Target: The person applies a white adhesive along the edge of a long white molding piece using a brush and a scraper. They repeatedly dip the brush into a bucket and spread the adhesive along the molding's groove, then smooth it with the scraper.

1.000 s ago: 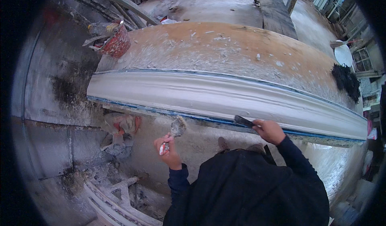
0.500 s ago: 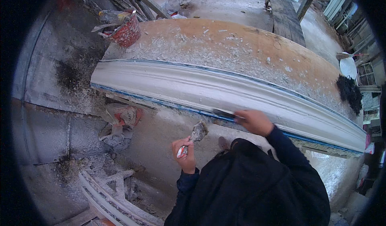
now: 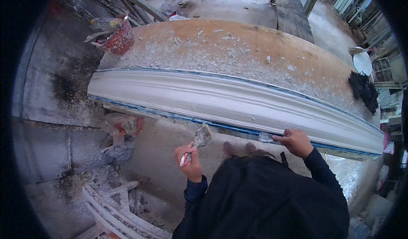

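Note:
A long white plaster moulding [image 3: 191, 93] with lengthwise ridges lies across the work table, with blue strips along both long edges. My right hand [image 3: 296, 142] is closed on a scraper [image 3: 267, 137] with a flat greyish blade. The blade lies at the moulding's near blue edge, right of the middle. My left hand [image 3: 188, 162] is closed around the handle of a plaster-caked paintbrush [image 3: 202, 136], raised just short of the same edge. Its head points up and away from me.
Plaster crumbs litter the orange-brown table top [image 3: 238, 39]. A red bucket [image 3: 120, 39] with tools stands at its far left corner, and a black tangled heap [image 3: 363, 92] lies at the right end. Crumpled bags [image 3: 123, 128] and a white slatted frame [image 3: 114, 209] are on the left.
My right hand has moved right and a little nearer along the blue edge, the scraper's blade now showing flat. My left hand with the brush has shifted slightly left. The view has moved a little.

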`<state>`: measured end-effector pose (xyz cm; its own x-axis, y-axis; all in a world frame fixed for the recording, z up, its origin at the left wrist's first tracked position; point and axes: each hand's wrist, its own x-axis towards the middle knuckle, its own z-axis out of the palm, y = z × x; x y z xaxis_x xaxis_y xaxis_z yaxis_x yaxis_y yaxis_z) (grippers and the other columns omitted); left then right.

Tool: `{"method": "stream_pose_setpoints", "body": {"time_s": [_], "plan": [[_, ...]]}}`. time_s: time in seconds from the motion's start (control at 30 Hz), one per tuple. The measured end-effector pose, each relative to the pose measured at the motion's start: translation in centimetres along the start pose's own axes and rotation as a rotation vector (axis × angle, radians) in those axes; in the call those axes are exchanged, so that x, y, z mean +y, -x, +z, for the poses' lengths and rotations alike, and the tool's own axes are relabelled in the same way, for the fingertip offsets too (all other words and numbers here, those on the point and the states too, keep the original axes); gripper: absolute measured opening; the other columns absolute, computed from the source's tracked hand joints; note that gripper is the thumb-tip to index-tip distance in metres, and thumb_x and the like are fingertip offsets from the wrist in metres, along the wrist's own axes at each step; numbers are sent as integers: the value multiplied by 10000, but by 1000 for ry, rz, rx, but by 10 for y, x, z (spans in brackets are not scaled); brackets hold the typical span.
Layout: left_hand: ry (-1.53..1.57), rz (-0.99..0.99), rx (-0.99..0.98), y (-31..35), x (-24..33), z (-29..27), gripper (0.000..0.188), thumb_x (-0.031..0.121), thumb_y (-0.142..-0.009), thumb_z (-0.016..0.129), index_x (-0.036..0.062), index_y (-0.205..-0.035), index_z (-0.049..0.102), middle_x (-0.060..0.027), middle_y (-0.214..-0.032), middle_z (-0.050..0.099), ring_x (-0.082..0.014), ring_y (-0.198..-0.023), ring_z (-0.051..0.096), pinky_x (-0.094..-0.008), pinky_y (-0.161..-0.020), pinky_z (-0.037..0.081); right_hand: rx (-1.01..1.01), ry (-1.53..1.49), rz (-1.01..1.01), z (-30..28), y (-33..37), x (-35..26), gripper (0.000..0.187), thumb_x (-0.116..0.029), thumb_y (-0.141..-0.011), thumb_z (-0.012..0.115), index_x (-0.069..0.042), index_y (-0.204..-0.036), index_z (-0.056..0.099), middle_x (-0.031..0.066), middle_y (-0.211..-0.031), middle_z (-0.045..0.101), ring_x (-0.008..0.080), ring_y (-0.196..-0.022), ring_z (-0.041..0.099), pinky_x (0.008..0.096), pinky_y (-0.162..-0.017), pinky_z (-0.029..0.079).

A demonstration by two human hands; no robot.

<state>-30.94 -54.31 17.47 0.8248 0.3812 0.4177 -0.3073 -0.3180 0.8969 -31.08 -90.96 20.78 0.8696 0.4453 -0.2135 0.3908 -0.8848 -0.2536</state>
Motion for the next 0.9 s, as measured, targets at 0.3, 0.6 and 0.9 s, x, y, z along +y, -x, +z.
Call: {"method": "stream_pose_setpoints", "body": {"time_s": [0.3,0.6,0.9], "plan": [[-99,-30,90,24,12,-14,102,6,-811,606,39,-821,510,-85,-903,482,-246,-916,575,-378,-846,467,-40,34,-215,2,-69,-26,373,-173,-834,563,-301,-1183,585,94,-828,552,285,-722,587,394,-640,462],[-63,-62,198,46,22,-9,112,-7,-789,635,37,-812,535,-100,-899,504,-231,-868,566,-391,-830,512,-47,-197,-292,8,-158,-74,366,-181,-848,536,-264,-1203,564,142,-856,587,318,-785,611,428,-665,488],[410,-324,-81,59,35,97,98,-16,-802,621,55,-832,560,-86,-865,551,-227,-868,596,-329,-806,460,89,-856,-45,-30,-106,-12,348,-128,-861,568,-76,-1206,559,138,-1045,635,245,-881,610,339,-707,482]]}}
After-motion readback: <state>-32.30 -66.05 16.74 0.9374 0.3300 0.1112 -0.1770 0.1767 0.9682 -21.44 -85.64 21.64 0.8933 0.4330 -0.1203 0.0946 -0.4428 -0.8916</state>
